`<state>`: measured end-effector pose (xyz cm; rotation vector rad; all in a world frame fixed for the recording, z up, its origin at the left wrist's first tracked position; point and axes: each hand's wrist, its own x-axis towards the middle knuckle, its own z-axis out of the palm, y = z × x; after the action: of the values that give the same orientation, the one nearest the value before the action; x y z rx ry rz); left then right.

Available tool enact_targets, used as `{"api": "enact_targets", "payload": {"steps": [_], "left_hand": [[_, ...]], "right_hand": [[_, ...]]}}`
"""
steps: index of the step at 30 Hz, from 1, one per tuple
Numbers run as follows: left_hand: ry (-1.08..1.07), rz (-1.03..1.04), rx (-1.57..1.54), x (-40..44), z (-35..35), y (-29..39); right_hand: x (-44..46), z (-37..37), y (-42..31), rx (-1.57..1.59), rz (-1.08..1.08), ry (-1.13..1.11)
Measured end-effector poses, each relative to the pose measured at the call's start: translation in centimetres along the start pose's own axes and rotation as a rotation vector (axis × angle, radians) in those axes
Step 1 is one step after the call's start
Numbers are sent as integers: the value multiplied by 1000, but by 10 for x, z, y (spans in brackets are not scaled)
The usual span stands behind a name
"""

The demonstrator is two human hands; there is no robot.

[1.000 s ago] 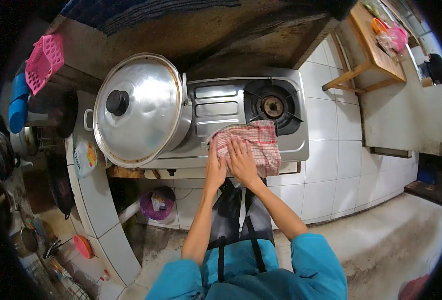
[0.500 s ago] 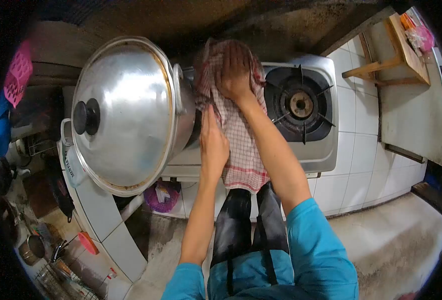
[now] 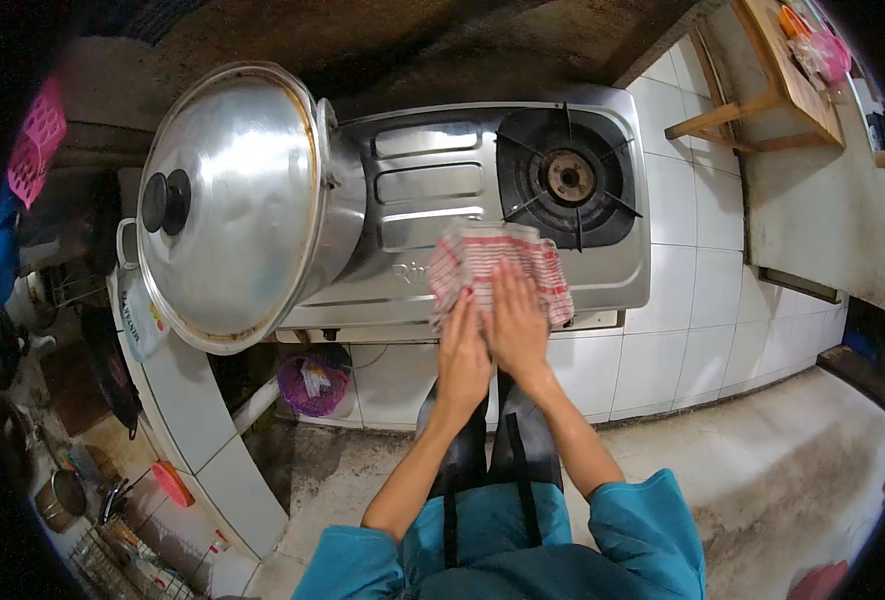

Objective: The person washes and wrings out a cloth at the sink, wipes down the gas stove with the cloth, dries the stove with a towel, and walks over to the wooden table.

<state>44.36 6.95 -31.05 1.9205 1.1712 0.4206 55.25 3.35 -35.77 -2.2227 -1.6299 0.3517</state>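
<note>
A red-and-white checked cloth lies bunched on the front part of the steel gas stove, below the right burner. My right hand presses on the cloth with its fingers stretched out flat. Beside it, my left hand touches the lower left edge of the cloth, fingers extended and pointing forward. The two hands are close together at the stove's front edge. A large lidded aluminium pot stands on the left side of the stove, apart from both hands.
A purple basket sits on the floor below the stove. Pans and utensils crowd the far left, near a pink basket and a red round item. A wooden table stands at the upper right.
The cloth, spread toward the back of the stove half a second ago, is now bunched near the front. Both hands have come back toward my body, uncovering the ridged steel middle.
</note>
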Motion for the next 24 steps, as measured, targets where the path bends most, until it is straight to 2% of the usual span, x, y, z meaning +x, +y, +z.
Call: {"api": "enact_targets", "payload": {"steps": [3, 5, 7, 10, 11, 13, 16, 17, 20, 24], "left_hand": [[-106, 238, 38, 14, 46, 25], [-157, 306, 116, 22, 90, 35], [-197, 348, 162, 30, 126, 52], [-212, 403, 180, 37, 161, 74], [-191, 438, 184, 38, 168, 77], [-127, 465, 239, 39, 181, 79], [-148, 439, 269, 34, 172, 61], [-160, 439, 357, 31, 157, 52], [-201, 385, 362, 27, 105, 30], [-140, 279, 399, 23, 54, -16]], "right_hand": [[-18, -18, 53, -50, 112, 48], [-32, -16, 102, -38, 230, 35], [-39, -32, 138, -110, 269, 186], [-41, -49, 192, -37, 425, 262], [-51, -51, 196, -135, 384, 218], [-64, -56, 195, -328, 290, 143], [-79, -29, 166, 187, 429, 329], [-84, -20, 159, 96, 400, 317], [-74, -14, 108, 25, 518, 413], [-83, 9, 54, 99, 446, 452]]}}
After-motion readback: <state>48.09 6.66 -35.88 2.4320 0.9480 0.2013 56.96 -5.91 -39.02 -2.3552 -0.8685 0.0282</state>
